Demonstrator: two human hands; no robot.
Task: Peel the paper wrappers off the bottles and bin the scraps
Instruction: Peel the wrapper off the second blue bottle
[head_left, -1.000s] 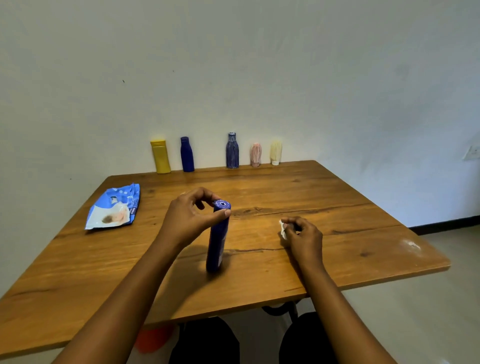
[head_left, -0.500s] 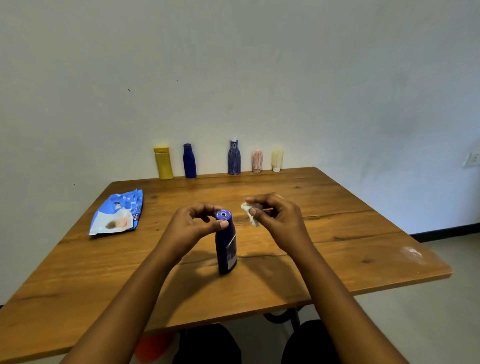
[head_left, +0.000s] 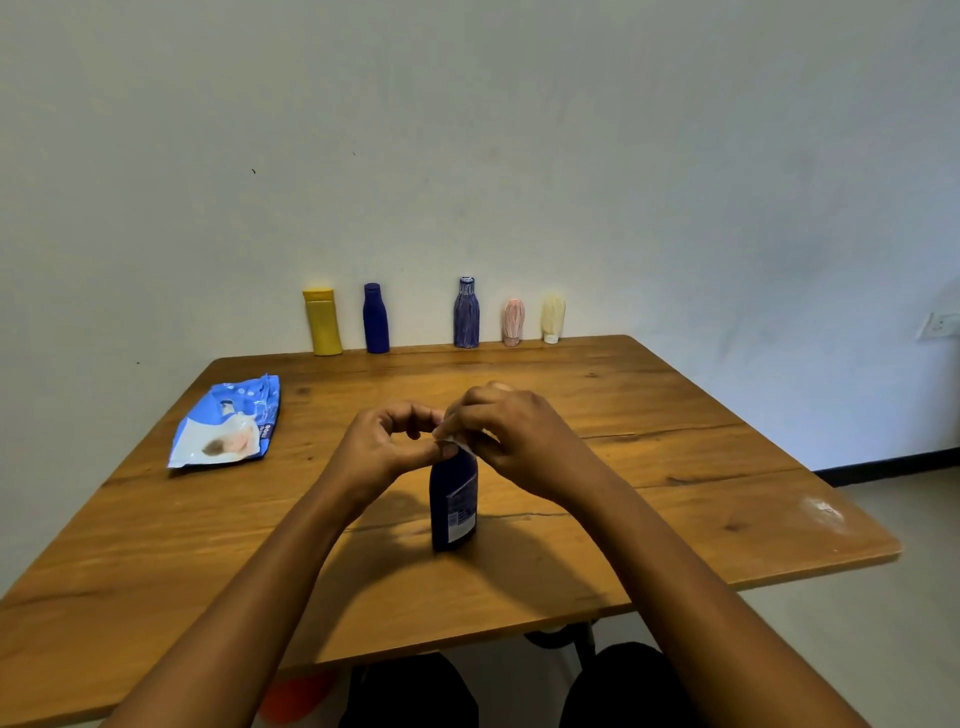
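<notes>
Gripping the top of the dark blue bottle (head_left: 453, 499) between curled thumb and fingers, our left hand (head_left: 387, 447) is holding it upright near the middle of the wooden table (head_left: 675, 415). Our right hand (head_left: 511, 434), fingers curled, is pinching a white paper scrap (head_left: 456, 443) at the bottle's top. A printed label (head_left: 462, 512) is showing on its near side. Standing along the far edge, left to right: yellow bottle (head_left: 322, 322), plain blue bottle (head_left: 375, 318), striped blue bottle (head_left: 466, 313), pink bottle (head_left: 513, 322), cream bottle (head_left: 552, 318). A blue wipes pack (head_left: 228, 423) is lying at the left.
</notes>
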